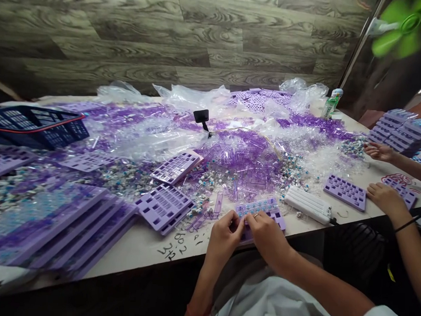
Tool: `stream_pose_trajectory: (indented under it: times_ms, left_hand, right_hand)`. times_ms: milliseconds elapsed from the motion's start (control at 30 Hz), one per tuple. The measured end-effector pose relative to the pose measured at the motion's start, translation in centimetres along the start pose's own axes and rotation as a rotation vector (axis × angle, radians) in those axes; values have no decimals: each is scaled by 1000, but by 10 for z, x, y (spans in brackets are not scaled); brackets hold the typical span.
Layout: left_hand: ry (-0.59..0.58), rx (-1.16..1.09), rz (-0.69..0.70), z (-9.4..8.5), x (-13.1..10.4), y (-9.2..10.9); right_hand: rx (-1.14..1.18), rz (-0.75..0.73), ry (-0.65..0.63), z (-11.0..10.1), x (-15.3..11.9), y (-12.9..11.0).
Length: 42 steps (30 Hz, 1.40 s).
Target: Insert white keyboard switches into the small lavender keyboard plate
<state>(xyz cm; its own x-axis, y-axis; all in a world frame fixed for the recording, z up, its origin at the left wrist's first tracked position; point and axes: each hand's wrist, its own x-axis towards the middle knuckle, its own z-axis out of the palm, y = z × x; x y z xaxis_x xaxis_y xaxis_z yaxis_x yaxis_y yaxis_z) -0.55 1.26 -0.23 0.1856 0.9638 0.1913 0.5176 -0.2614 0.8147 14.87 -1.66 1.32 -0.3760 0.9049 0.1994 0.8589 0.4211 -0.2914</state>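
A purple keypad-like panel [280, 220] with rows of square openings lies at the table's front edge. Clear, bluish pieces [259, 206] fill its upper rows. Over the panel's left part, my left hand [224, 232] is closed with thumb and fingertips pinched together. My right hand [268, 234], with a ring on one finger, meets it there, its fingers bent down and pressed together. Whatever the fingertips hold is too small and covered to make out. Loose clear purple strips [203, 218] and small white-and-blue parts [209, 181] lie just beyond my hands.
Purple panels [165, 205] and a tall stack [90, 232] stand left, near a dark blue basket [35, 126]. A white power strip [307, 204] lies right. Farther right, a co-worker's hands [387, 198] are beside another panel [345, 192]. A green fan [410, 23] hangs above.
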Motion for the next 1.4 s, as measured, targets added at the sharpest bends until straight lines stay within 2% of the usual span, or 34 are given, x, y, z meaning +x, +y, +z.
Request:
stream_pose_trajectory:
  times_ms: [133,233,367,500,633,900,1033,1233,1400]
  left_hand:
    - [-19,-39,-37,1,-1,-1]
    - [-38,-50,-68,2,-1,-1]
    - [-85,-41,-92,-1,5,0]
    - [-212,-56,-80,-7,18,-1]
    - [-261,-136,-58,-8,27,-5]
    - [-231,-242,-115,-4,22,-8]
    - [-196,-251,-92,-3,19,-10]
    - [-198,-166,-91,-4,19,-7]
    - [-228,-157,-169,-6,21,2]
  right_hand:
    - [56,50,-79,-17,16,20]
    - [119,61,-261,-39,39,26]
    - [-31,44,-441,-61,80,20]
    - [-181,-44,-561,-64,104,13]
    - [-198,-136,-549,-59,100,12]
    - [-208,-202,-470,-51,91,-2]
    - [-142,-230,-446,-51,86,3]
    - [-119,-298,-469,-54,87,21]
    - [-161,-252,-548,-53,106,17]
